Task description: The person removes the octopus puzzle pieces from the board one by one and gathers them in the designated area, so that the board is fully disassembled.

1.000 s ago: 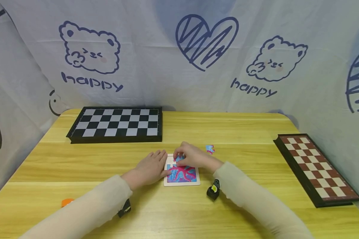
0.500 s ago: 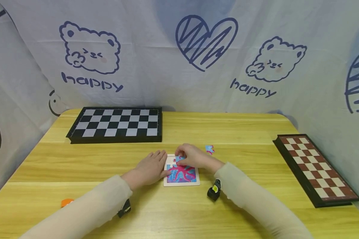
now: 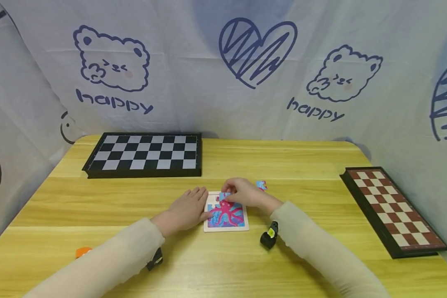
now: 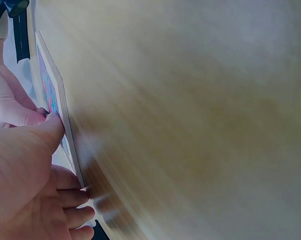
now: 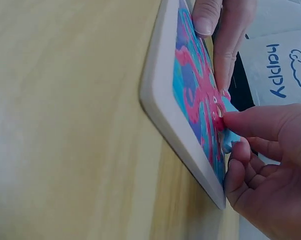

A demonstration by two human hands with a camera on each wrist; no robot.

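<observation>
A square jigsaw puzzle (image 3: 227,230) with a pale frame and a pink octopus on blue lies on the table, a bare white gap showing at its upper left. My left hand (image 3: 183,210) rests along the frame's left edge, fingers straight and thumb over the picture. Between thumb and fingers, my right hand (image 3: 244,193) pinches a blue-and-pink puzzle piece (image 5: 231,140) at the puzzle's upper part. In the right wrist view that piece looks tilted up from the picture. Just behind the right hand is a loose puzzle piece (image 3: 261,184), partly hidden.
A black-and-white chessboard (image 3: 149,153) stands at the back left. A brown-and-cream chessboard (image 3: 395,207) lies along the right edge. Beside the left forearm is an orange object (image 3: 83,252). A printed cloth (image 3: 193,82) hangs behind the table.
My right hand has shifted slightly right with the pinched piece, uncovering more of the octopus's head. It now covers part of the loose piece. The left hand stays put.
</observation>
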